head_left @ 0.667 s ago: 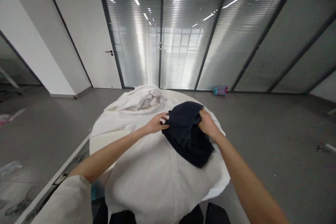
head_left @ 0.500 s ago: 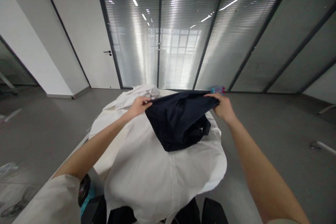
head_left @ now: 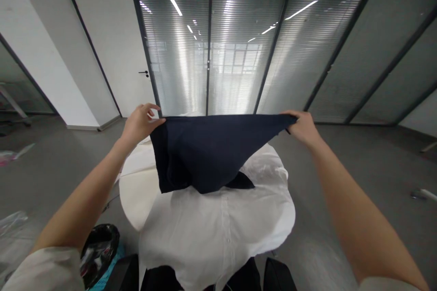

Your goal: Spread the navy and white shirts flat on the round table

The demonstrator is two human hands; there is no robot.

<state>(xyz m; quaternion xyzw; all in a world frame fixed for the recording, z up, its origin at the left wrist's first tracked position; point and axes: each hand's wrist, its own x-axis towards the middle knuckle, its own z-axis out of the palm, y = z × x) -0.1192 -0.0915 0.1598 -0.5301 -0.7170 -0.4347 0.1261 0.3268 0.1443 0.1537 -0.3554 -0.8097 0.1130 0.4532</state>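
Clock face centred on the round table (head_left: 136, 198). Pinching the dark navy cloth (head_left: 211, 150) by its upper corner at 10 o'clock with the left hand (head_left: 141, 122), between thumb and fingers; gripping the opposite end at 2 o'clock with the right hand (head_left: 302, 127). Stretched straight along the top edge between both, above the far half of the table, and sagging in loose folds down to the white shirt (head_left: 218, 232). Masking the table's rim at 12. Spread buttoned from the middle to 6 o'clock, with a bulge out to 3 and a drape past the near rim. Bare tabletop at 9. Open floor (head_left: 358, 163) beyond 3 o'clock, and more at 9. Tighter at 8, beside the lined bin (head_left: 102, 254). Closed off at 12 by the glass partition (head_left: 235, 54), well apart from both hands.
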